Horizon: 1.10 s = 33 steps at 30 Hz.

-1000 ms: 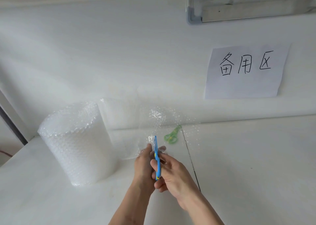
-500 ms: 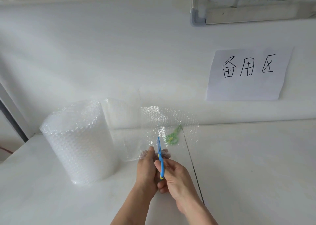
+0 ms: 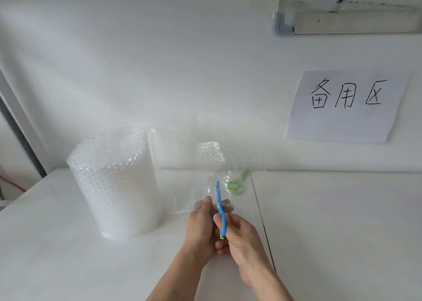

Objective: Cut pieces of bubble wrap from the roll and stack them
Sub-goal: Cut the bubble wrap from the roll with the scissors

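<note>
Head view: the roll [image 3: 116,186] stands upright toward the bench's [image 3: 68,255] back left, its loose sheet [image 3: 205,172] trailing right toward the centre. The left hand [image 3: 202,227] has its grip pinched on the sheet's near edge. The right hand [image 3: 242,243] has its grip closed round blue scissors [image 3: 220,211], blades pointing up into the wrap. Green scissors [image 3: 237,183] lie behind the sheet near the back edge.
</note>
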Motion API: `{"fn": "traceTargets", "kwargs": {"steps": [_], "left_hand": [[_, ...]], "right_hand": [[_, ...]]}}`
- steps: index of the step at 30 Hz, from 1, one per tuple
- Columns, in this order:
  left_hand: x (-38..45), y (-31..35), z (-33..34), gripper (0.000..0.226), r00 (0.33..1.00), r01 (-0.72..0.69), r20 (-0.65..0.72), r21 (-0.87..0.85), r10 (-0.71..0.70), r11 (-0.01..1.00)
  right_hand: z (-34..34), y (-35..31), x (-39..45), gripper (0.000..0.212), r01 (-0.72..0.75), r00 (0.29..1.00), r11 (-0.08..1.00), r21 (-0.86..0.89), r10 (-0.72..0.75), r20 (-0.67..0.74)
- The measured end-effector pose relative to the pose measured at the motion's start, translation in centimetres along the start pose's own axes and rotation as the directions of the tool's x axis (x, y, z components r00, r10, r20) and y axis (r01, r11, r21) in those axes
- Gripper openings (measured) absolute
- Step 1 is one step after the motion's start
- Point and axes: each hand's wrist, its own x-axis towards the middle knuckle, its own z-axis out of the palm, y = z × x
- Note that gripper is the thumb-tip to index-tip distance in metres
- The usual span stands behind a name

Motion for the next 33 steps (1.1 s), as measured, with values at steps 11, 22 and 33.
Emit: {"fn": "traceTargets", "kwargs": {"steps": [11,22,33], "left_hand": [[0.6,-0.1,-0.4,0.055,0.999,0.007,-0.046,-0.132,-0.013,0.991],[0.3,-0.1,-0.1,0.055,1.000,0.002,0.007,-0.127,-0.001,0.992],[0.9,-0.5,-0.3,0.050,1.000,-0.015,-0.016,-0.065,0.014,0.998]], "right_hand": [[-0.1,-0.5,-0.6,0.024,-0.079,0.995,0.997,-0.010,0.080,0.058],[-0.4,-0.5,0.7,0.021,0.006,1.000,0.999,-0.038,-0.005,0.014],[0.3,-0.3,1.3,0.008,0.046,0.999,0.998,-0.032,-0.047,-0.026]]}}
